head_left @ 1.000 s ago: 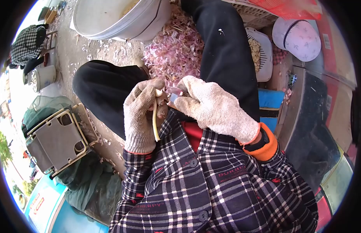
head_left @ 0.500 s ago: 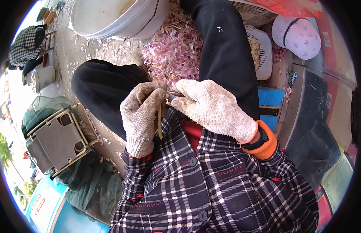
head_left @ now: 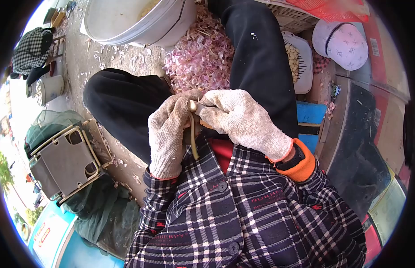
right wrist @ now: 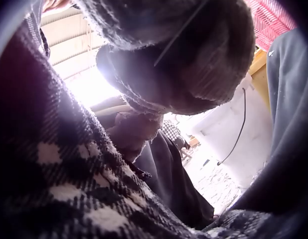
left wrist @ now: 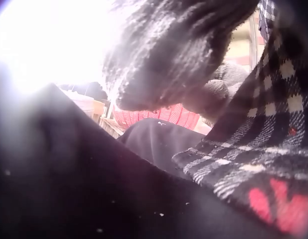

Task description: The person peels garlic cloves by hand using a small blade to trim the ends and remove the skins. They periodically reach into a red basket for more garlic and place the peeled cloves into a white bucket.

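In the head view, my gloved left hand [head_left: 168, 134] pinches a garlic bulb by its upper part, in front of my chest. A bare white clove [head_left: 192, 106] shows at its fingertips, and a long dry stalk [head_left: 193, 136] hangs below. From the right, my gloved right hand [head_left: 245, 119] grips a small knife; a bit of its grey blade [head_left: 199, 108] shows right at the clove. Most of the bulb and the knife's handle are hidden by the gloves. Both wrist views show mainly dark, blurred glove fabric.
Between my legs lies a heap of pink garlic skins [head_left: 201, 62], with a white bucket [head_left: 127, 38] behind it. A white basket [head_left: 305, 67] of peeled cloves stands beyond my right knee, near a pale cap [head_left: 346, 44]. A folding chair [head_left: 67, 161] is at left.
Half a second ago my fingers covered the clove; now it shows again beside the blade. My left hand has shifted slightly right, and the two hands are closer together than a second ago.
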`<action>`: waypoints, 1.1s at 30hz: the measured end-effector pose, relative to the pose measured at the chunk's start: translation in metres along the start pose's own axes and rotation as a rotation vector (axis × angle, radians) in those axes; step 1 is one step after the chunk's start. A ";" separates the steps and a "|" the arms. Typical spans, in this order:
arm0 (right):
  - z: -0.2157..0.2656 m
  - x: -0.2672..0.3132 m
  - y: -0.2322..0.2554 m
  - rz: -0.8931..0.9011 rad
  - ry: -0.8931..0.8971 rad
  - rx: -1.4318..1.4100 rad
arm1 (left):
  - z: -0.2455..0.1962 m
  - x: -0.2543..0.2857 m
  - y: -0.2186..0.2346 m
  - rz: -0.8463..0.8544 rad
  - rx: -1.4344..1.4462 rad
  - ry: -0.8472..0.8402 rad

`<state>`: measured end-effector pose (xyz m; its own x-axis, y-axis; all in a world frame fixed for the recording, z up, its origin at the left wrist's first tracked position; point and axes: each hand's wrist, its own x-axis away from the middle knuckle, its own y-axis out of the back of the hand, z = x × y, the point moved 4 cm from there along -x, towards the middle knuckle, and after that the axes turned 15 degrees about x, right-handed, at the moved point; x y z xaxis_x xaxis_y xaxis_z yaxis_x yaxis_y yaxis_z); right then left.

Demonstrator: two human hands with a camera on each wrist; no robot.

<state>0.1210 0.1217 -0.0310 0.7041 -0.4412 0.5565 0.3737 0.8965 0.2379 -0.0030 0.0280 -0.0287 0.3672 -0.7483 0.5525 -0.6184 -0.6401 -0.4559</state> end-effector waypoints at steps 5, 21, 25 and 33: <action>0.007 0.003 0.003 -0.099 0.114 0.266 | -0.001 0.001 -0.007 -0.007 -0.300 -0.034; -0.009 0.004 0.021 -0.100 -0.101 0.089 | 0.008 -0.008 0.013 0.047 0.417 0.111; -0.002 0.003 0.022 -0.204 0.060 0.120 | 0.005 -0.005 0.005 0.057 0.402 0.117; 0.001 -0.013 -0.002 0.001 -0.034 -0.613 | 0.002 -0.006 -0.008 -0.073 0.131 0.056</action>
<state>0.1105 0.1252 -0.0379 0.6891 -0.4295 0.5837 0.6591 0.7063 -0.2584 0.0014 0.0373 -0.0294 0.3668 -0.6901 0.6238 -0.4942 -0.7127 -0.4979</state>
